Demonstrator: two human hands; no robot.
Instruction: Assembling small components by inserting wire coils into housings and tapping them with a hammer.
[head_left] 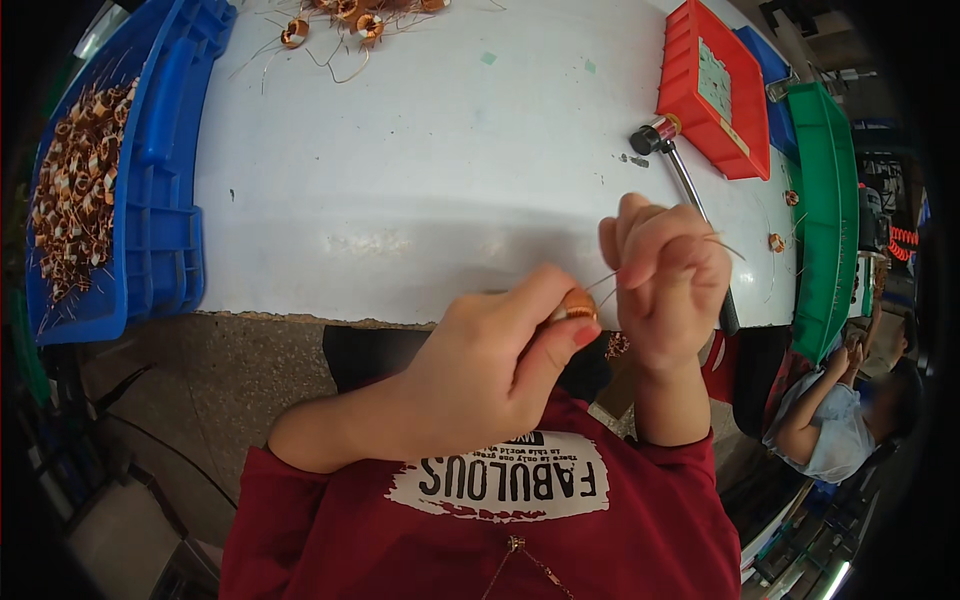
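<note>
A small copper-wound coil [580, 303] is held above the counter's near edge, in front of the wearer's chest. It is pinched between thumb and fingers of the left hand [485, 355], by which much of it is covered. The body can be judged light and firm, its smooth winding perhaps a little slippery; the thin wire leads [601, 283] seem springy and easily bent. A hold is best taken across the body, with the leads left free.

No marked long axis is shown by the squat body, and which way its hole faces cannot be told. The leads are pointed rightward and slightly away from the wearer, toward the right hand [668, 280]. There the fingers are curled in and appear closed on a lead, a wire end being seen beyond the knuckles; the exact pinch is blurred.

Beyond the hands, a hammer [686, 185] is laid on the counter [400, 190], its head beside a red bin [688, 130]. Further right, a green bin [832, 230] is seen; at far left, a blue crate [155, 200] is filled with similar coils [85, 190].
</note>
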